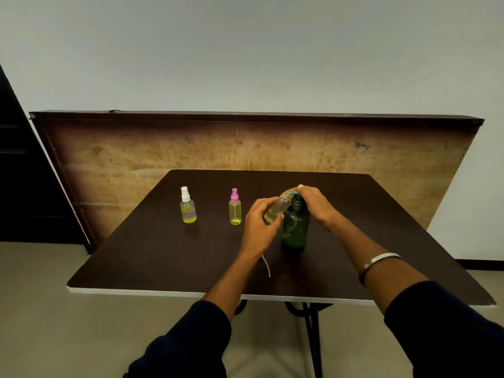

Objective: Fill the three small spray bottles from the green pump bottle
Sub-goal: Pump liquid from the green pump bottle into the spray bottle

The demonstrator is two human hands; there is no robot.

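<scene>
— Sleeves (191,342) come first, dark, both forearms reaching over the table (169,257); a bangle (379,261) rings the right wrist. What do the hands have?

— Left hand (259,222) curls its fingers round a clear spray bottle (276,210), tilted, a little yellow liquid at its base. Right hand (316,204) rests bent over the pump head, fingertips at the bottle's mouth.

— And the green bottle (296,227)?

— Upright under the right palm, just right of the left fingers, its pump half hidden.

— Around them?

— Left of the left fingers, apart: a pink-capped bottle (235,208), then a white-capped bottle (187,205), both yellow-filled. Behind the left wrist lies a thin tube (267,266).
</scene>
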